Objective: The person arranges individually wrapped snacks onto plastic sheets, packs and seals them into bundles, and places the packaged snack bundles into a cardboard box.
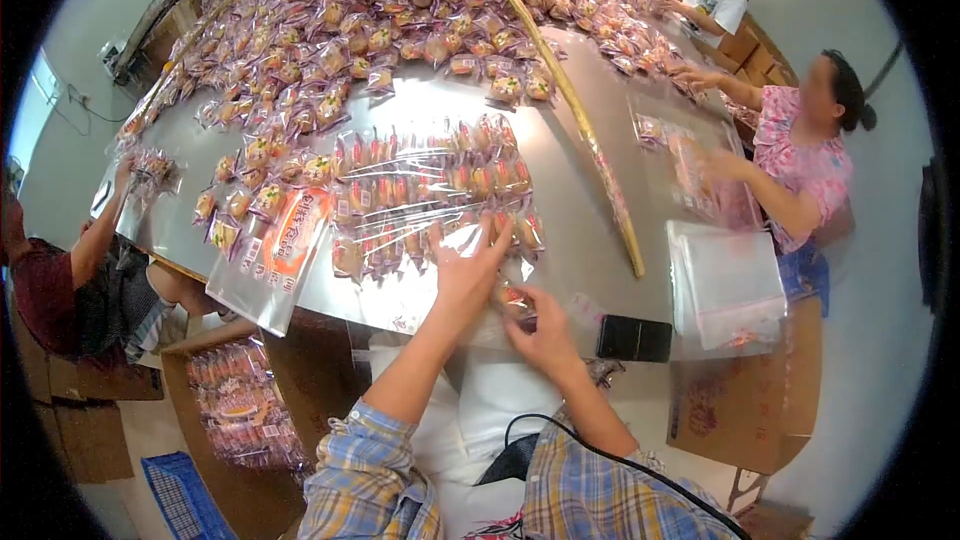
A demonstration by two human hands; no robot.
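A large clear plastic bag (430, 175) lies flat on the metal table in front of me, filled with three rows of small wrapped pastries. My left hand (468, 258) rests on the near right part of this bag, fingers spread over the film. Just to its right, at the bag's mouth, my right hand (543, 335) has its fingers round a single wrapped pastry (516, 304). Left of the filled bag are a flat printed bag (275, 250) and several loose wrapped pastries (240, 202).
A heap of wrapped pastries (390, 15) covers the far table. A long stick (580, 120) leans across it. A black phone (634, 338) and stacked clear bags (725, 285) lie right. Cardboard boxes (745, 390) flank me; co-workers sit left and right (800, 155).
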